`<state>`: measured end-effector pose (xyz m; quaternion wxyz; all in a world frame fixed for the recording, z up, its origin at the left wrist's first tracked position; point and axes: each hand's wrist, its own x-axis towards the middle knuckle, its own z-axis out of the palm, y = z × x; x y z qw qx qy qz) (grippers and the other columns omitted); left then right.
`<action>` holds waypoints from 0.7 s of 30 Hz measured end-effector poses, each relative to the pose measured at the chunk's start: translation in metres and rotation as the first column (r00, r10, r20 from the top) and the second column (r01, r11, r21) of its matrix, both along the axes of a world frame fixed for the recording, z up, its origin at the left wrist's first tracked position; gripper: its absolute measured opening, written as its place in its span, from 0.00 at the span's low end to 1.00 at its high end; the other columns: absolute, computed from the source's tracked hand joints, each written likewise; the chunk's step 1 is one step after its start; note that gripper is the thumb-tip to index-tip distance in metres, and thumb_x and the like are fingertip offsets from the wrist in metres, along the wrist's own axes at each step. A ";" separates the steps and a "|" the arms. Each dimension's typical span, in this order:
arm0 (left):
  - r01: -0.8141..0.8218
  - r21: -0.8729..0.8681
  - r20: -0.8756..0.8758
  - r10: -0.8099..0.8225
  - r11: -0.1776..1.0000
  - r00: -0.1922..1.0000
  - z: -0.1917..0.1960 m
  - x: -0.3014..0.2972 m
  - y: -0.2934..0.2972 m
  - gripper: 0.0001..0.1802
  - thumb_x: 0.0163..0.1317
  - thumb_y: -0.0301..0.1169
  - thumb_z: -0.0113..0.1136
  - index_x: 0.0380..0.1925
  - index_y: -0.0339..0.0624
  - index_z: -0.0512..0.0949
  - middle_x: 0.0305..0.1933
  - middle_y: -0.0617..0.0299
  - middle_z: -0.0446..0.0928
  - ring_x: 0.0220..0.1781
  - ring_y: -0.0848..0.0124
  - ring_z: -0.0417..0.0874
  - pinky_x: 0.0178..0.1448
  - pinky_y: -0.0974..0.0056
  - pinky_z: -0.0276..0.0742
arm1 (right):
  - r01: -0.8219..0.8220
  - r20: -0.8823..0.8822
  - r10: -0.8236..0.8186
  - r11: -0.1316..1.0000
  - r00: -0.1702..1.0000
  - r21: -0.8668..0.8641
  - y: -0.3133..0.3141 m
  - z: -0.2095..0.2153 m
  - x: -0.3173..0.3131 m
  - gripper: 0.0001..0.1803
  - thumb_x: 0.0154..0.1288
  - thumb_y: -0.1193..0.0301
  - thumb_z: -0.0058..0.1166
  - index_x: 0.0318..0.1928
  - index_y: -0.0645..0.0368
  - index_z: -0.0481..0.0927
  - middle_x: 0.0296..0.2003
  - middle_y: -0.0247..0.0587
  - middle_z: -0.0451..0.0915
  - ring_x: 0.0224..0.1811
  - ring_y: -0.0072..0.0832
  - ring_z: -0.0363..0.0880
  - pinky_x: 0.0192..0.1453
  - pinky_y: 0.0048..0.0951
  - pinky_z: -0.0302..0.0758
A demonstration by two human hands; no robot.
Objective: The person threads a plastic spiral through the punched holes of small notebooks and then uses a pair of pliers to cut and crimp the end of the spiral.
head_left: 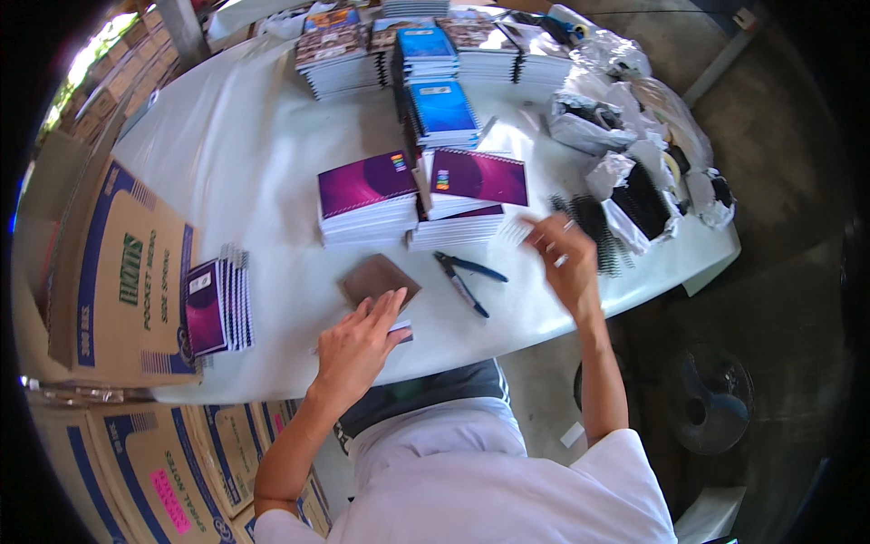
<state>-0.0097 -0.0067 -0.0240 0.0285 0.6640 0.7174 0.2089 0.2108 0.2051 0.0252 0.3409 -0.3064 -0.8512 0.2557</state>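
Observation:
My left hand lies with fingers stretched over the near edge of a brown block. Beneath its thumb shows the end of a small pad, mostly hidden by the hand. Off to the right, my right hand is raised with its fingers pinched together. A pale comb-like strip, blurred and seemingly a binding wire, sticks out from its fingertips. Wire cutters with dark handles lie between the hands, jaws toward the notebooks. Black binding wires are spread just beyond my right hand.
Purple notebooks stand in a left stack and a right stack, with blue notebooks behind. More purple notebooks lean by a cardboard box at left. Plastic-wrapped wire bundles crowd the right. A fan stands below.

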 end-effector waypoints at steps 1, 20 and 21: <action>0.014 -0.006 -0.004 -0.014 1.000 1.000 0.000 0.000 0.003 0.33 0.64 0.44 0.61 0.69 0.52 0.66 0.60 0.58 0.79 0.57 0.52 0.83 0.51 0.55 0.82 | -0.152 -0.058 0.145 0.978 0.988 -0.142 -0.022 -0.009 -0.006 0.17 0.56 0.83 0.64 0.48 0.57 0.85 0.33 0.42 0.80 0.35 0.36 0.81 0.39 0.32 0.77; 0.034 -0.090 -0.043 -0.038 0.995 0.998 0.006 -0.001 0.001 0.33 0.65 0.43 0.60 0.69 0.55 0.66 0.61 0.61 0.79 0.58 0.53 0.82 0.61 0.50 0.77 | -0.579 0.049 0.598 0.791 0.800 -0.199 -0.064 -0.036 -0.054 0.13 0.62 0.78 0.60 0.47 0.64 0.78 0.32 0.42 0.79 0.38 0.39 0.81 0.42 0.38 0.76; 0.029 -0.098 0.003 -0.029 0.995 1.000 0.007 0.002 0.001 0.32 0.65 0.42 0.61 0.69 0.55 0.67 0.61 0.61 0.79 0.58 0.54 0.82 0.58 0.52 0.79 | -0.574 0.142 0.604 0.793 0.784 -0.205 -0.065 -0.037 -0.052 0.13 0.61 0.78 0.60 0.47 0.63 0.77 0.33 0.42 0.78 0.39 0.40 0.80 0.42 0.39 0.76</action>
